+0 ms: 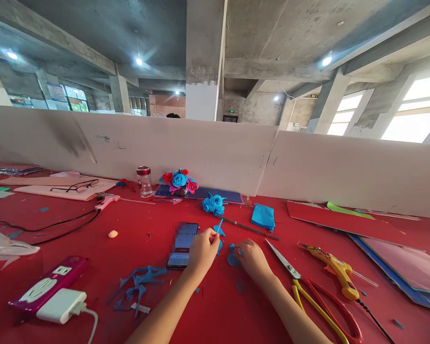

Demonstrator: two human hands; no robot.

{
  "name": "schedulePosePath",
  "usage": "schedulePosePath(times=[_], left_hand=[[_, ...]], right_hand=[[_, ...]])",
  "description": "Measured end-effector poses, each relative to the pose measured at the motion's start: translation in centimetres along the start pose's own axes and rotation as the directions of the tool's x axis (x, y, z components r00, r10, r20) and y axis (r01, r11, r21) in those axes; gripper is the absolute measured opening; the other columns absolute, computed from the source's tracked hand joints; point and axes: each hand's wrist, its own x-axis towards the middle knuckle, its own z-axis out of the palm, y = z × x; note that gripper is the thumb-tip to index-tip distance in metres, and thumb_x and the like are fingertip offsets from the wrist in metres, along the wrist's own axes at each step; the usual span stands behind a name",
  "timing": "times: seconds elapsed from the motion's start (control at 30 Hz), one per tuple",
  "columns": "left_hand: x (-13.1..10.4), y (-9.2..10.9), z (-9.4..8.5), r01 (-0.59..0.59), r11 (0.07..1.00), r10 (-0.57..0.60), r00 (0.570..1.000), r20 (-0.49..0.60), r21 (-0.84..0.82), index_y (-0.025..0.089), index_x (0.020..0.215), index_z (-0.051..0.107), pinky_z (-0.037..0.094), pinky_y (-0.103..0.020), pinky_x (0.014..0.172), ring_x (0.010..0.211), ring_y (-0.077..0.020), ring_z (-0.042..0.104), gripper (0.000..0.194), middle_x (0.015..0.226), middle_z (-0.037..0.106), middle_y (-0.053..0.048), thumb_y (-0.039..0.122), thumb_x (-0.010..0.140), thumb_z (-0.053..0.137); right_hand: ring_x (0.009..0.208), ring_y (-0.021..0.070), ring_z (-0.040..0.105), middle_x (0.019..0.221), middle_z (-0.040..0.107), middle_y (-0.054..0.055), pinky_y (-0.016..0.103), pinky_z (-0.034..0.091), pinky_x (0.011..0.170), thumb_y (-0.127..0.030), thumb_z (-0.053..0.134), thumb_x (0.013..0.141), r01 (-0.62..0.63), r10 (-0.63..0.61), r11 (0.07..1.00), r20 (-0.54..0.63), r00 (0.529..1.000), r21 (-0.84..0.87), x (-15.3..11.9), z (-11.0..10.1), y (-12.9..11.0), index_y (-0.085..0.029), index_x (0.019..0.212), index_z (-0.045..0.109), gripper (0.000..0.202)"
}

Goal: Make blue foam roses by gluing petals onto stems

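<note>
My left hand [204,248] is closed in a pinch on a thin light-blue rolled strip [220,225], which points up and slightly right. Just behind it lies a blue paper petal [219,231] on the red table. My right hand [252,258] is low over the table, its fingers curled down onto a small blue petal [232,247]. A rounder blue paper piece [232,260] lies flat below those fingertips. Beyond both hands rests a cluster of blue paper flowers [214,204] on a brown stem [247,226].
Scissors [294,277] and a yellow glue gun [333,270] lie right. A phone [182,243], blue scraps [139,282] and a power strip [48,284] are left. Behind stand a glass bottle [144,182] and a flower bouquet [179,180]; blue sheets [263,217] lie back right.
</note>
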Motion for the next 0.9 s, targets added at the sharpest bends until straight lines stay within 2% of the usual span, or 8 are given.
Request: schedulePosePath(times=[0.2,0.5,0.7,0.8,0.9], left_hand=[[-0.1,-0.3,0.3,-0.034,0.999,0.034,0.999,-0.016,0.003,0.018,0.068,0.056,0.023,-0.021,0.048,0.048,-0.0115,0.048,0.017,0.05,0.052,0.003,0.023,0.08,0.045],[-0.2,-0.4,0.6,-0.047,0.998,0.047,0.999,0.003,-0.042,0.018,0.068,0.055,0.026,-0.021,0.048,0.049,-0.0115,0.05,0.017,0.052,0.054,0.002,0.023,0.08,0.045],[-0.8,0.5,1.2,-0.11,0.975,0.124,0.99,0.063,-0.192,0.017,0.068,0.053,0.03,-0.021,0.049,0.049,-0.0126,0.05,0.018,0.051,0.052,0.002,0.025,0.08,0.043],[-1.1,1.1,1.4,-0.067,0.94,0.105,0.99,0.096,-0.334,0.017,0.066,0.051,0.033,-0.021,0.05,0.053,-0.0131,0.053,0.017,0.054,0.055,0.001,0.026,0.079,0.043],[-1.2,1.5,1.4,0.028,0.89,0.055,0.984,0.168,-0.455,0.017,0.067,0.05,0.036,-0.021,0.049,0.051,-0.0125,0.053,0.016,0.056,0.055,0.001,0.028,0.077,0.046]], right_hand=[[0.078,0.0176,0.059,0.082,0.066,0.007,0.023,0.042,0.069,-0.017,0.046,0.077,-0.058,0.064,0.993,-0.06,0.996,0.098,-0.1,0.4,0.6,-0.016,0.08,0.065,0.019],[0.07,0.0159,0.059,0.075,0.064,0.004,0.023,0.042,0.064,-0.017,0.048,0.072,-0.039,0.059,0.974,-0.083,0.995,0.222,-1.8,-1.4,0.1,-0.018,0.077,0.06,0.013],[0.063,0.0152,0.055,0.076,0.066,0.004,0.024,0.042,0.059,-0.018,0.047,0.07,-0.024,0.12,0.864,-0.159,0.98,0.504,-1.9,-1.6,-0.3,-0.017,0.082,0.064,0.02],[0.064,0.0163,0.055,0.072,0.065,0.005,0.025,0.041,0.058,-0.024,0.048,0.073,-0.014,0.118,0.828,-0.15,0.982,0.56,-1.9,-1.7,-0.8,-0.015,0.073,0.066,0.02],[0.059,0.0157,0.052,0.063,0.062,0.004,0.025,0.04,0.055,-0.034,0.051,0.073,-0.055,0.168,0.812,-0.142,0.975,0.582,-2.0,-2.1,-1.4,-0.015,0.066,0.064,0.024]])
